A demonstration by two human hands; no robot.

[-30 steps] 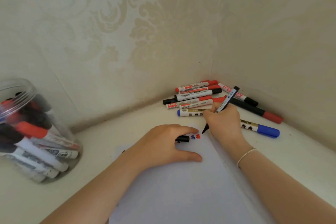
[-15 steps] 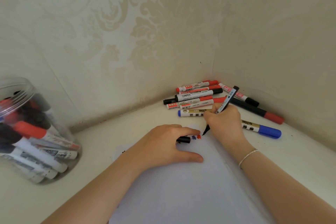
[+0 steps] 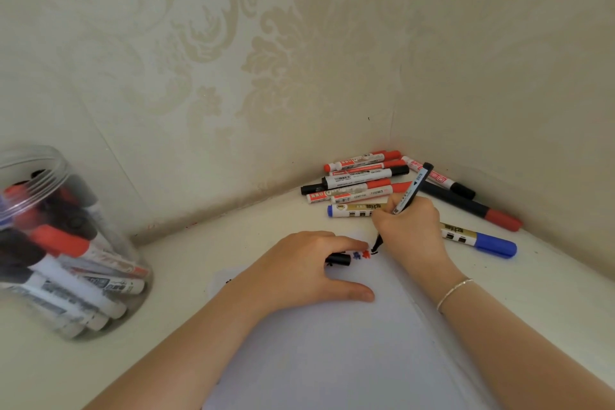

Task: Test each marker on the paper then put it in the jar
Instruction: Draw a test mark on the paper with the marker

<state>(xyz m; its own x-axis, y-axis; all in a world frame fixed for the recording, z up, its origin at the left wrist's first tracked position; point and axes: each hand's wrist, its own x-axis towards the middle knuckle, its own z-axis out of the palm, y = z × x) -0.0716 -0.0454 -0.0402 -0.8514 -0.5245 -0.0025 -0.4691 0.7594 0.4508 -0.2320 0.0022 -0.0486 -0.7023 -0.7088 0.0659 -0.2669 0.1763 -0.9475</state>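
Note:
My right hand point(image 3: 411, 230) grips an uncapped black marker point(image 3: 411, 191), and its tip touches the white paper point(image 3: 332, 359) beside small blue and red test marks point(image 3: 362, 255). My left hand point(image 3: 299, 273) rests on the paper and holds it down. A black cap point(image 3: 341, 259) sticks out from under its fingers. The clear plastic jar point(image 3: 50, 243) stands at the left, with several red and black markers inside. A pile of markers point(image 3: 359, 183) lies in the corner behind my right hand.
A blue-capped marker point(image 3: 479, 241) and a black marker with a red cap point(image 3: 472, 206) lie on the white surface right of my right hand. Patterned walls meet in a corner just behind the pile. A thin bracelet point(image 3: 454, 293) circles my right wrist.
The marker tip has shifted slightly right and made a small black mark next to the red one. My left hand and the jar have stayed put.

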